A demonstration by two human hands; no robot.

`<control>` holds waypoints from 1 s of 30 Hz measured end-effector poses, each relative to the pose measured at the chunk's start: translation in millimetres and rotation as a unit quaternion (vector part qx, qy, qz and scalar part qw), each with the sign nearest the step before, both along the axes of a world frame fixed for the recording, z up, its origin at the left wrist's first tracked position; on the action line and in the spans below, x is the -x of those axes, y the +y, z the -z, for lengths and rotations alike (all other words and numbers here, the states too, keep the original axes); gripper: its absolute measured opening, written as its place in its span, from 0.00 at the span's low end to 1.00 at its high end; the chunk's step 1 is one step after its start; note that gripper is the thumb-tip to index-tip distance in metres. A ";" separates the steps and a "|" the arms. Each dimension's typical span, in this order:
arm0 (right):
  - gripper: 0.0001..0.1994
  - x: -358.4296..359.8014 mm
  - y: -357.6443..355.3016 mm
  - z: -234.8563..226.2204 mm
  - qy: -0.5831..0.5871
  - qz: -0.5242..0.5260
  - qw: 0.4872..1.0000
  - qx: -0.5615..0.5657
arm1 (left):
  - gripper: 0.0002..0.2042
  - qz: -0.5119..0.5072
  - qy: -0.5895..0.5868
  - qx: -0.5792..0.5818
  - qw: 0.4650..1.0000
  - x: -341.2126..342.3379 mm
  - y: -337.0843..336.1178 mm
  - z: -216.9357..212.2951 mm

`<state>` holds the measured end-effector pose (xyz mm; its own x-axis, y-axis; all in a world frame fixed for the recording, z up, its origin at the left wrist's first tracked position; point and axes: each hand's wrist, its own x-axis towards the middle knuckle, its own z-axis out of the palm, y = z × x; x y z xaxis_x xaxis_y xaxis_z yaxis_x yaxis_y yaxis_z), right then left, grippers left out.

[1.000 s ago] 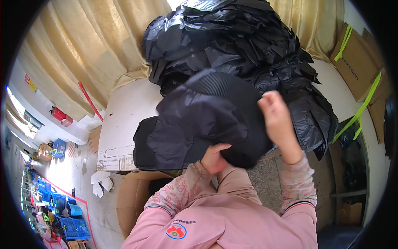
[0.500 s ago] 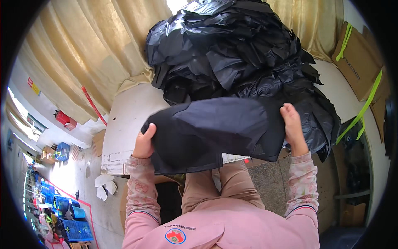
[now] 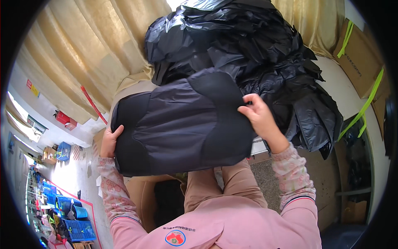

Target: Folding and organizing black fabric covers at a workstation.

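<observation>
A black fabric panel [image 3: 178, 124], smooth and slightly shiny in the middle with matte curved end sections, is spread between my hands above the near side of the table. My left hand [image 3: 110, 139] grips its left edge, thumb on top and the other fingers hidden behind. At the opposite edge my right hand [image 3: 260, 118] pinches the panel between thumb and fingers. Just beyond lies a tall heap of similar black pieces [image 3: 232, 50], some with a nylon-like sheen; the panel overlaps its near side.
The heap rests on a pale table [image 3: 132, 89] before beige curtains [image 3: 87, 54]. Below, left of my legs, stands an open cardboard box [image 3: 143, 195] with something dark inside. Cardboard cartons [image 3: 360, 62] with yellow-green straps lean at right. Blue crates [image 3: 78, 230] stand on the floor far left.
Both hands have carried the panel leftward. Its face is now turned up and spread flatter, with the far right corner raised.
</observation>
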<state>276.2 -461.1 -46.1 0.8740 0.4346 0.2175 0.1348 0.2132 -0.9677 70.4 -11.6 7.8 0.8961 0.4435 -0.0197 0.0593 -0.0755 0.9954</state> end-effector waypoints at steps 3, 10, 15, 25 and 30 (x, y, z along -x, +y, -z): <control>0.16 -4.4 55.3 45.4 -0.053 -0.008 0.987 0.153 | 0.19 -0.051 0.054 -0.235 0.969 9.5 77.5 48.7; 0.25 20.2 93.4 208.6 0.082 -0.018 0.964 0.253 | 0.23 0.083 -0.082 -0.466 0.877 -40.3 -118.8 127.3; 0.29 12.8 108.4 190.1 0.069 -0.052 0.948 0.307 | 0.44 0.375 -0.021 -0.550 0.746 -30.7 -207.1 185.2; 0.17 -111.5 169.9 175.1 -0.050 0.085 0.971 0.216 | 0.48 0.373 0.011 -0.589 0.717 -35.5 -217.0 225.5; 0.11 -122.8 164.4 52.8 0.030 0.040 0.999 -0.011 | 0.46 0.359 0.022 -0.589 0.724 -26.4 -208.0 223.0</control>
<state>399.1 -296.7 -98.9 0.9173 0.3593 0.1719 0.0936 0.2249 -0.9699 96.8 -219.6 -215.2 0.9141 -0.4033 -0.0416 -0.3862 -0.8973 0.2139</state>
